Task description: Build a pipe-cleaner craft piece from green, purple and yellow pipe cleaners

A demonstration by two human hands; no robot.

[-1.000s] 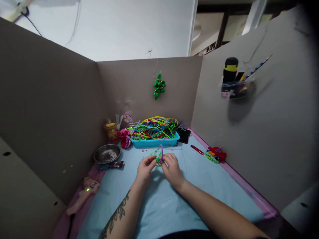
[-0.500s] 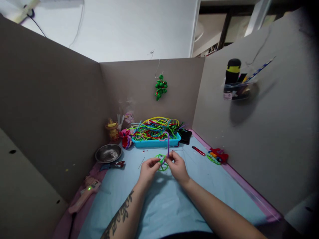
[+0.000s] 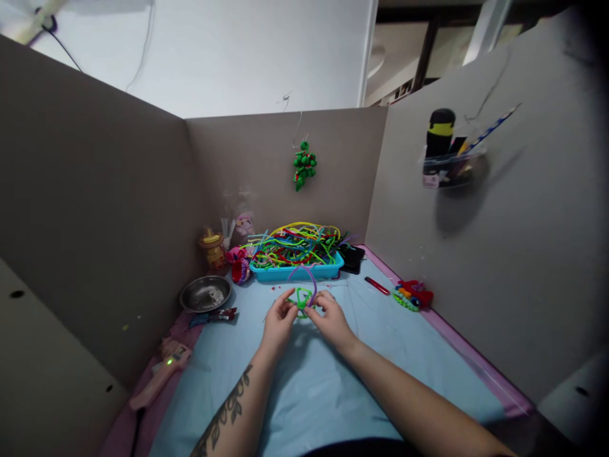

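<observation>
Between my two hands is a green ring-shaped piece (image 3: 303,296) with spokes, apparently bent from pipe cleaners. My left hand (image 3: 280,318) pinches its left side between thumb and fingers. A purple pipe cleaner (image 3: 313,280) rises from the piece and arches over to the left. My right hand (image 3: 332,319) is closed at the right side, thumb and fingers at the base of the purple pipe cleaner. The exact spot where the purple one meets the green is partly hidden by my fingertips.
Behind my hands stands a blue tray (image 3: 295,274) heaped with colourful pipe cleaners. Leftward are a metal bowl (image 3: 190,297) and a pink glue gun (image 3: 159,384). A red cutter-like tool (image 3: 377,285) and a colourful craft piece (image 3: 412,296) lie right. Grey panels surround the table.
The purple pipe cleaner, upright with a hooked top before, now bends in a wide arch to the left. The green piece has turned and risen slightly in my hands.
</observation>
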